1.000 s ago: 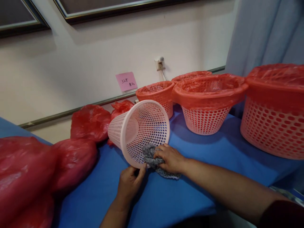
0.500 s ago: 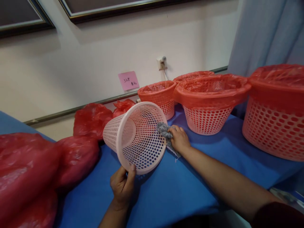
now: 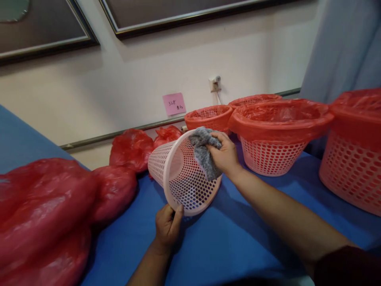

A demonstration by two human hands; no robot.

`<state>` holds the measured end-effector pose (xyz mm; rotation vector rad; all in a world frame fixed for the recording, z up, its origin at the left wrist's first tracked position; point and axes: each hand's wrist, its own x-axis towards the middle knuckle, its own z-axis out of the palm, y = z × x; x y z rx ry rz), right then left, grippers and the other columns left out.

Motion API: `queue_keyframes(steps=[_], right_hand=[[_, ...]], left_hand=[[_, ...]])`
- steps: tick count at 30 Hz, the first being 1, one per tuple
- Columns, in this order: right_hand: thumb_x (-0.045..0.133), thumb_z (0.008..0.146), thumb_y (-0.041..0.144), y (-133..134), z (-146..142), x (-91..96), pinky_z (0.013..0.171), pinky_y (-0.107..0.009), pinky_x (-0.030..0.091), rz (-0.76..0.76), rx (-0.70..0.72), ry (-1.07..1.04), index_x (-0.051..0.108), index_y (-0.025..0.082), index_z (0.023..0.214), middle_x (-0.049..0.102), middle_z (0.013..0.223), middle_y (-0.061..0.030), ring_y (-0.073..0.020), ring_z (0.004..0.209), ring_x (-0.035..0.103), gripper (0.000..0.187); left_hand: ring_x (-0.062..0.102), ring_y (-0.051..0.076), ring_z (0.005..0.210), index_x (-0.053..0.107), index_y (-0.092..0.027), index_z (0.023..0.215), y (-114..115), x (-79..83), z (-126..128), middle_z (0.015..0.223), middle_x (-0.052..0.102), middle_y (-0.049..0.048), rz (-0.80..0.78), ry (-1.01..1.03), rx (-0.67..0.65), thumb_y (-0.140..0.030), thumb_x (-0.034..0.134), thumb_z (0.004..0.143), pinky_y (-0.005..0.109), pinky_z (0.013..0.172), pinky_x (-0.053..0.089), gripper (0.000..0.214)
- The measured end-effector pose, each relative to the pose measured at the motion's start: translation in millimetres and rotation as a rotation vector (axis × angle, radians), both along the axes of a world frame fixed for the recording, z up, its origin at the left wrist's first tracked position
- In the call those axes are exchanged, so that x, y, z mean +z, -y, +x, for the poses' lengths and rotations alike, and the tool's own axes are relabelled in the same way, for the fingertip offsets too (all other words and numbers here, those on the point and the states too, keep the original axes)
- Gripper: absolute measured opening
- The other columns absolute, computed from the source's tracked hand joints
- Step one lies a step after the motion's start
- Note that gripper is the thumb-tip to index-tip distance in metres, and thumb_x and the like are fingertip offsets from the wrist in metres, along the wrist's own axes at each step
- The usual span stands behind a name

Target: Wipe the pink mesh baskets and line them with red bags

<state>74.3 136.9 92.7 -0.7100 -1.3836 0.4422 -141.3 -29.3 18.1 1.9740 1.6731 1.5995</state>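
A pale pink perforated plastic basket (image 3: pixel 169 159) lies tipped on its side, its round mouth facing me. My left hand (image 3: pixel 168 227) is closed on the lower rim, thumb on the inner side. In my right hand (image 3: pixel 225 154) a grey fluffy cloth (image 3: pixel 207 153) is pinched, held against the upper right part of the rim and hanging over the opening. The cloth and hand hide that part of the rim.
Pink baskets lined with red bags stand on the right, including a wide basket (image 3: pixel 272 153) and a large basket (image 3: pixel 353 171). Filled red plastic bags (image 3: pixel 50 210) lie at left on the blue tablecloth (image 3: pixel 226 246). A pink note (image 3: pixel 174 104) and a socket (image 3: pixel 214 84) are on the wall.
My right hand has moved the cloth from the right outer side of the rim up to its upper right, across the opening. My left hand keeps its hold. The view has shifted slightly.
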Motion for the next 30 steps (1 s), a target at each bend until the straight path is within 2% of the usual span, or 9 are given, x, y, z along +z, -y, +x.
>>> queue_keyframes(steps=[3,7,9,12,15,19,22,25,30], right_hand=[[0.063,0.080,0.011,46.0,-23.7,3.5,0.107,-0.038,0.049,0.116,0.321,0.119,0.071,0.025,0.112,0.071,0.119,-0.0036,-0.0209,0.117,0.065,0.036],[0.059,0.073,0.004,94.6,-29.8,-46.2,0.102,-0.036,0.052,0.061,0.655,0.460,0.071,0.024,0.111,0.070,0.119,-0.0039,-0.0201,0.113,0.066,0.044],[0.058,0.069,0.003,102.2,-19.1,-75.3,0.098,-0.036,0.053,-0.031,0.612,0.658,0.071,0.022,0.110,0.071,0.114,-0.0049,-0.0221,0.110,0.065,0.047],[0.058,0.071,0.003,100.3,3.7,-101.8,0.097,-0.038,0.052,-0.142,0.370,0.950,0.071,0.023,0.112,0.070,0.118,-0.0066,-0.0251,0.109,0.062,0.047],[0.052,0.080,0.003,91.8,23.7,-104.2,0.096,-0.038,0.050,-0.291,0.057,1.112,0.073,0.022,0.114,0.068,0.129,-0.0098,-0.0267,0.111,0.061,0.044],[0.050,0.086,0.008,70.8,44.7,-94.3,0.102,-0.038,0.047,-0.488,-0.227,1.026,0.069,0.020,0.128,0.064,0.134,-0.0137,-0.0293,0.119,0.059,0.047],[0.052,0.088,0.012,51.6,57.7,-96.7,0.106,-0.039,0.045,-0.634,-0.242,0.959,0.066,0.014,0.133,0.066,0.128,-0.0173,-0.0302,0.121,0.061,0.047],[0.056,0.089,0.017,38.3,63.2,-106.0,0.107,-0.037,0.044,-0.676,-0.172,0.956,0.068,0.013,0.131,0.068,0.126,-0.0170,-0.0288,0.121,0.063,0.043],[0.059,0.092,0.024,36.2,56.7,-112.9,0.109,-0.033,0.044,-0.605,-0.039,0.929,0.065,0.019,0.138,0.068,0.130,-0.0119,-0.0240,0.121,0.065,0.046]], left_hand=[[0.052,0.014,0.051,0.065,-0.019,0.061,1.9,-1.9,-3.9,0.055,0.058,0.0009,0.017,-0.098,-0.071,-0.042,0.059,0.096,0.027,0.055,0.042,0.042],[0.056,0.016,0.056,0.067,-0.019,0.070,4.6,-6.8,-9.1,0.062,0.062,0.0025,0.006,-0.060,-0.087,-0.045,0.054,0.100,0.028,0.058,0.045,0.042],[0.057,0.016,0.058,0.067,-0.018,0.071,4.7,-7.5,-9.6,0.063,0.062,0.0024,-0.013,-0.049,-0.075,-0.043,0.054,0.100,0.028,0.060,0.046,0.041],[0.058,0.017,0.059,0.070,-0.017,0.075,2.9,-4.8,-8.5,0.066,0.065,0.0024,-0.035,-0.016,-0.057,-0.041,0.056,0.100,0.027,0.061,0.047,0.037],[0.058,0.017,0.061,0.070,-0.018,0.075,0.3,-1.4,-8.3,0.067,0.065,0.0015,-0.034,0.065,-0.012,-0.044,0.058,0.098,0.027,0.060,0.047,0.036],[0.050,0.015,0.057,0.067,-0.018,0.069,-3.8,0.1,-11.6,0.059,0.055,-0.0014,0.014,0.224,0.142,-0.050,0.065,0.092,0.025,0.056,0.043,0.039],[0.051,0.014,0.057,0.069,-0.018,0.077,-8.4,4.6,-15.0,0.063,0.060,-0.0015,0.093,0.418,0.257,-0.058,0.069,0.086,0.025,0.054,0.043,0.041],[0.047,0.011,0.049,0.064,-0.018,0.075,-12.8,21.7,-16.6,0.057,0.056,-0.0048,0.186,0.602,0.306,-0.062,0.071,0.081,0.022,0.046,0.039,0.045],[0.034,0.007,0.034,0.047,-0.021,0.062,-13.9,86.3,-12.6,0.042,0.042,-0.0100,0.392,0.701,0.267,-0.055,0.075,0.081,0.021,0.034,0.026,0.047]])
